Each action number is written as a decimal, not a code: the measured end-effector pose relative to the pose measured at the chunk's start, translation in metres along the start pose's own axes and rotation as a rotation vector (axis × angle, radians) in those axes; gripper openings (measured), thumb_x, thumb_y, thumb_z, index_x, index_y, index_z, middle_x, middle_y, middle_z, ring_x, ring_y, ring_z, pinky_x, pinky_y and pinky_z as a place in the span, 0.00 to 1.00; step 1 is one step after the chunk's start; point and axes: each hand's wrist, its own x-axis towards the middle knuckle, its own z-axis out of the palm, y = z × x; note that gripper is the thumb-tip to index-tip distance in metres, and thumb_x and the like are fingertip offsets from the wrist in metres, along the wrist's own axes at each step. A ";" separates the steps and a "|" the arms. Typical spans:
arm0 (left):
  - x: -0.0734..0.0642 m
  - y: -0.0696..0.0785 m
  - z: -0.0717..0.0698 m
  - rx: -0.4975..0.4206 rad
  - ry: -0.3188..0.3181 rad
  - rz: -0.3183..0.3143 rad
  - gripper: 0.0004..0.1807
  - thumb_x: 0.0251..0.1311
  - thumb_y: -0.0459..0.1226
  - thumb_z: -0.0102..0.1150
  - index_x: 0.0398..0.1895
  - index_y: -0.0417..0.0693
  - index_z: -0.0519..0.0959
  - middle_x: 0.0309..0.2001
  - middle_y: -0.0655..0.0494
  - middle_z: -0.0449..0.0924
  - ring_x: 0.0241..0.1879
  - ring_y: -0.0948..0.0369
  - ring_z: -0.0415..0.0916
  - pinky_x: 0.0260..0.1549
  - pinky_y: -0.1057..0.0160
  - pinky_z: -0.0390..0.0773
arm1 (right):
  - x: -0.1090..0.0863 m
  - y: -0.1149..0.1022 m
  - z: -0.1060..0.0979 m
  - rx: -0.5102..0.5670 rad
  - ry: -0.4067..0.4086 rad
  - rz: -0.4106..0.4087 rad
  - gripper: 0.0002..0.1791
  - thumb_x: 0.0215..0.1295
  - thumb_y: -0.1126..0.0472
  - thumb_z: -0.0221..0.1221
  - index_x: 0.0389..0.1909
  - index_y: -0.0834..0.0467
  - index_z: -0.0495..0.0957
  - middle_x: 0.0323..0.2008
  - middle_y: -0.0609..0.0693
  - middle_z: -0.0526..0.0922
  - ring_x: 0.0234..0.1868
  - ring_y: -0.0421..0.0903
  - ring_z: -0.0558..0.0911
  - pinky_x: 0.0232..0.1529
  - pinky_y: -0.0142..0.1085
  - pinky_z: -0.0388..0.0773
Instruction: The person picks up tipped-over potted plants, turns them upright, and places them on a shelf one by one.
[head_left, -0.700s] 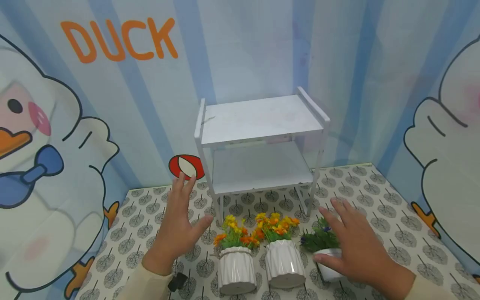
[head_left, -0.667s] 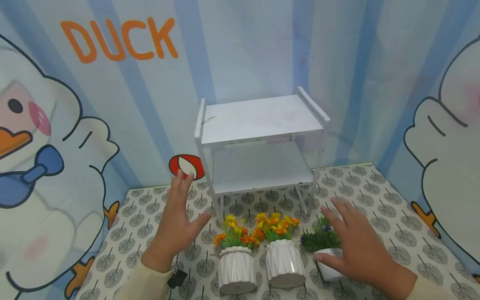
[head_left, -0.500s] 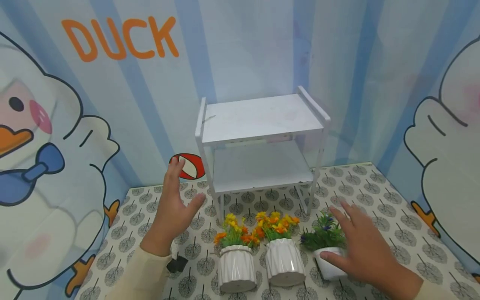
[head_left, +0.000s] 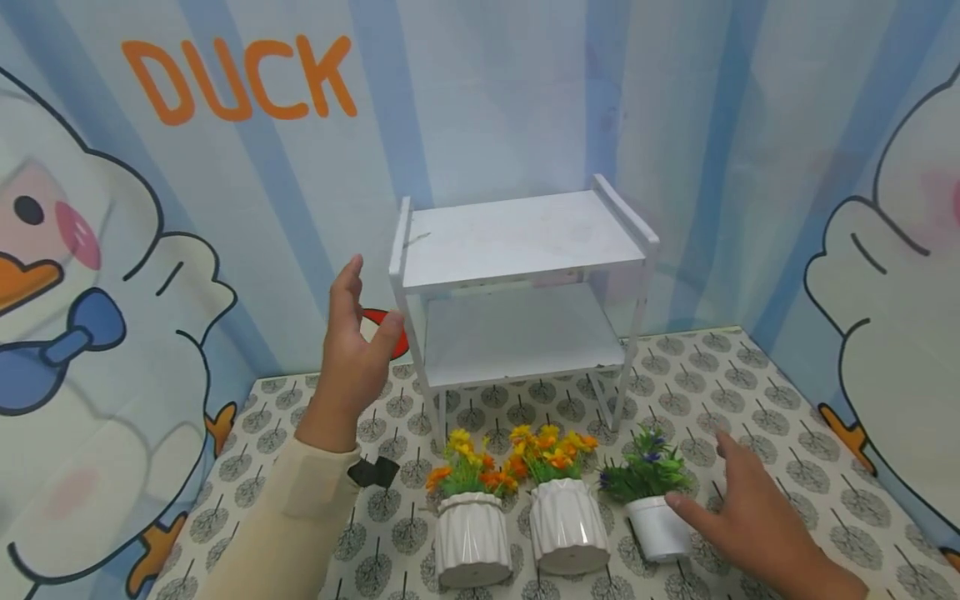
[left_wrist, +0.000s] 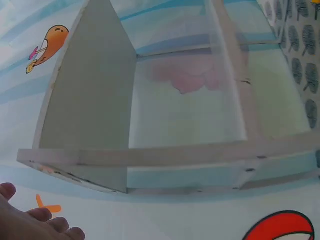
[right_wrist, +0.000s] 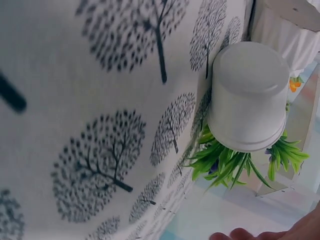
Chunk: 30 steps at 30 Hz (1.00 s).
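My left hand [head_left: 351, 358] is raised beside the left side of a white two-tier shelf [head_left: 525, 237], fingers up and thumb apart, holding nothing. In the left wrist view its fingers [left_wrist: 42, 227] show below the shelf frame [left_wrist: 150, 155]. My right hand [head_left: 757, 517] hovers with fingers extended beside a small white pot [head_left: 660, 529] of green leaves and purple flowers. The thumb points at that pot, which fills the upper right of the right wrist view. Two ribbed white pots [head_left: 474, 542] [head_left: 570, 529] with yellow and orange flowers lie to its left, bases facing me.
Tree-patterned cloth [head_left: 810, 475] covers the surface under the shelf and pots. Blue striped walls with printed ducks [head_left: 105, 433] enclose the back and both sides. A small black piece [head_left: 375, 472] sits at my left wrist.
My left hand has risen and turned more upright beside the shelf. My right hand has drawn right and slightly down, uncovering more of the leafy pot. Pots and shelf stay put.
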 end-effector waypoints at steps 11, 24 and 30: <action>0.023 0.014 0.012 -0.038 -0.022 0.017 0.37 0.82 0.46 0.43 0.87 0.61 0.42 0.86 0.55 0.39 0.85 0.56 0.36 0.78 0.36 0.52 | 0.002 0.007 -0.001 0.095 -0.206 0.205 0.68 0.71 0.23 0.52 0.74 0.86 0.46 0.67 0.87 0.62 0.63 0.82 0.72 0.49 0.66 0.79; 0.030 0.003 0.023 -0.100 -0.096 0.060 0.28 0.87 0.40 0.30 0.85 0.53 0.47 0.83 0.42 0.53 0.80 0.48 0.53 0.74 0.37 0.57 | 0.002 0.001 0.009 0.107 -0.355 0.296 0.65 0.69 0.21 0.51 0.64 0.86 0.64 0.54 0.79 0.80 0.53 0.71 0.82 0.49 0.60 0.81; 0.031 0.000 0.024 -0.077 -0.104 0.050 0.28 0.87 0.40 0.29 0.85 0.56 0.47 0.82 0.43 0.54 0.79 0.48 0.55 0.72 0.35 0.60 | 0.004 -0.002 0.012 0.109 -0.378 0.332 0.64 0.66 0.19 0.51 0.62 0.84 0.69 0.50 0.74 0.82 0.48 0.66 0.84 0.47 0.57 0.82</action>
